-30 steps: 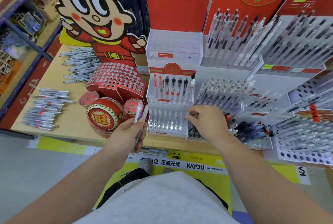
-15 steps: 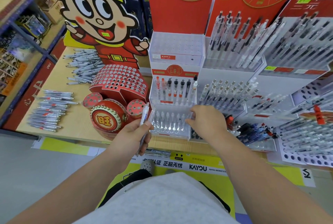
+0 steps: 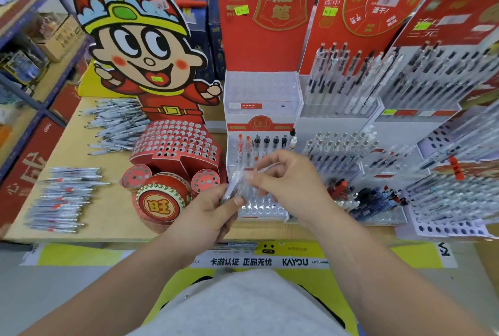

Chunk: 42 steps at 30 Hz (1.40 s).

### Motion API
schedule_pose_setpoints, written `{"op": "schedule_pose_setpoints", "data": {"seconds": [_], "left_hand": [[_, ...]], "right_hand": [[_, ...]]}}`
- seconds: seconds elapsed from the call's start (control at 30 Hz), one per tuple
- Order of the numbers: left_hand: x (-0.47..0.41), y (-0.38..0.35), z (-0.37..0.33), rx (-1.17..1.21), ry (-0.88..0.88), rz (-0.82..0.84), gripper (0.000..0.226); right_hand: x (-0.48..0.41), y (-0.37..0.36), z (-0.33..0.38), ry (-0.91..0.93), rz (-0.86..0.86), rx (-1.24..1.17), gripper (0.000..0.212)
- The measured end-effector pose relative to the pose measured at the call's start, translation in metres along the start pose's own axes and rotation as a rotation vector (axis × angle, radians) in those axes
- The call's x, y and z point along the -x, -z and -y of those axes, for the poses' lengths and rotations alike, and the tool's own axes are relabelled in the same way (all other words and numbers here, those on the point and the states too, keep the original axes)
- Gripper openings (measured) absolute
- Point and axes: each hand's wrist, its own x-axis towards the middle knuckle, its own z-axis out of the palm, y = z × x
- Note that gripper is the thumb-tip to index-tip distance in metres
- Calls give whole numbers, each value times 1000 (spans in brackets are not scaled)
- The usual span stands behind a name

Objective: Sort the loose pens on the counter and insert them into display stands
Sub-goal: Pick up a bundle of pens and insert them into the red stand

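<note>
**At the clear stand: drawing one pen out of the bundle**

Close before the lower steps of the clear stand (image 3: 259, 92), my left hand (image 3: 208, 214) holds a small bundle of pens (image 3: 234, 185) between thumb and fingers, in a narrow and firm grip. My right hand (image 3: 294, 184) pinches a single pen (image 3: 268, 167) with the fingertips, and I judge that it is drawing this pen away from the others. The picture is blurred there, so I cannot tell which end is the tip.

To do this step well, I should loosen the left thumb only a little, so that one pen slides free and the rest do not drop on the counter (image 3: 113, 214). Then I should turn the tip downward, aim at a free hole in the lowest step, and push straight down, not at an angle. The row of standing pens (image 3: 266, 144) on the middle step is near and could be knocked. Many loose pens (image 3: 62, 200) lie in piles at my left, well apart from the stand.
</note>
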Motion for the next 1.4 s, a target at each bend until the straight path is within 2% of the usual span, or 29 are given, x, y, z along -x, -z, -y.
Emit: {"op": "schedule_pose_setpoints", "data": {"seconds": [0.1, 0.2, 0.37, 0.5, 0.7, 0.77, 0.83, 1.03, 1.2, 1.4], "left_hand": [[3, 13, -1, -8, -50, 43, 25], [2, 32, 1, -56, -70, 72, 24], [-4, 62, 4, -87, -90, 156, 21], [-8, 79, 9, -42, -25, 147, 33], [-5, 103, 32, 13, 69, 48, 29], [-4, 106, 35, 64, 105, 38, 28], [-4, 108, 36, 94, 121, 26, 31], [-5, 116, 38, 122, 85, -6, 27], [0, 119, 45, 128, 74, -24, 22], [4, 122, 50, 135, 114, -23, 20]], "right_hand": [[3, -12, -4, -24, 16, -13, 26], [5, -30, -3, -14, 8, 16, 10], [4, -52, 2, -20, -19, 43, 6], [8, -54, 5, -59, -136, -42, 7], [15, -39, -5, -53, -318, -86, 9], [14, -35, -13, -33, -371, -8, 10], [11, -34, -23, -8, -388, 172, 10], [-4, -63, -51, 68, -303, 647, 21], [-13, -77, -61, 142, -309, 769, 28], [-25, -80, -63, 162, -285, 851, 26]]}}
